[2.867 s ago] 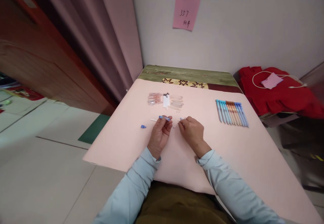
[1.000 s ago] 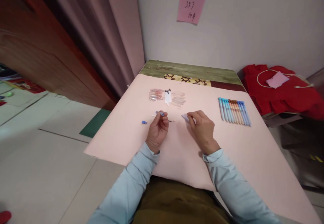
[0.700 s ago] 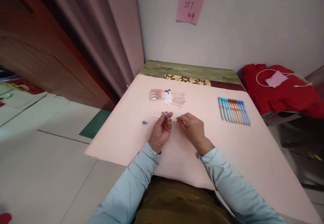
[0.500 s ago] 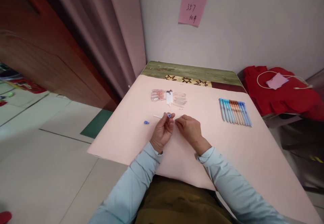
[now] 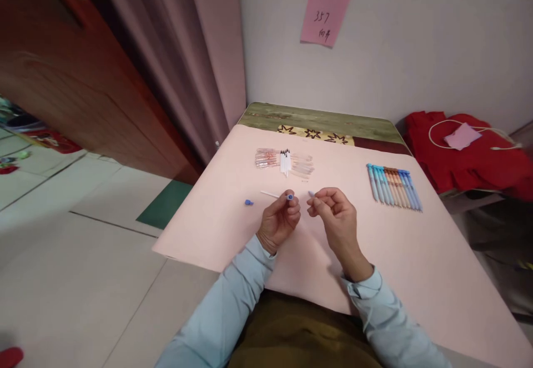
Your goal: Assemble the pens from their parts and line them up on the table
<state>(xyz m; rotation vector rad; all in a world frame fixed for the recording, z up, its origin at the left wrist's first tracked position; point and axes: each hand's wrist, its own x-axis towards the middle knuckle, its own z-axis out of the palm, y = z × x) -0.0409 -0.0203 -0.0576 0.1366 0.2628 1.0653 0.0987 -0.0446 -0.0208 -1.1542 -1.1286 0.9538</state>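
My left hand [image 5: 280, 222] is closed around a blue pen barrel [image 5: 290, 197], its round end facing me. Most of the barrel is hidden by the fingers. A thin white refill [image 5: 268, 193] shows just left of that hand; whether it is held or lies on the table I cannot tell. My right hand [image 5: 338, 218] pinches a small bluish pen tip [image 5: 311, 193] between thumb and forefinger, a short gap from the barrel's end. On the table to the left lies a small blue pen top [image 5: 249, 202].
Beyond my hands lie white refills [image 5: 285, 162] with dark ends, between clear reddish pen tubes [image 5: 266, 159] and pale clear parts [image 5: 302, 166]. A row of blue and brown pens [image 5: 393, 188] lies at the right of the table [image 5: 400, 268]. Red cloth [image 5: 437, 162] sits beyond it.
My hands have drawn apart slightly. My right hand has turned and moved right, and the pen tip in its fingers now shows. The whole view has shifted a little.
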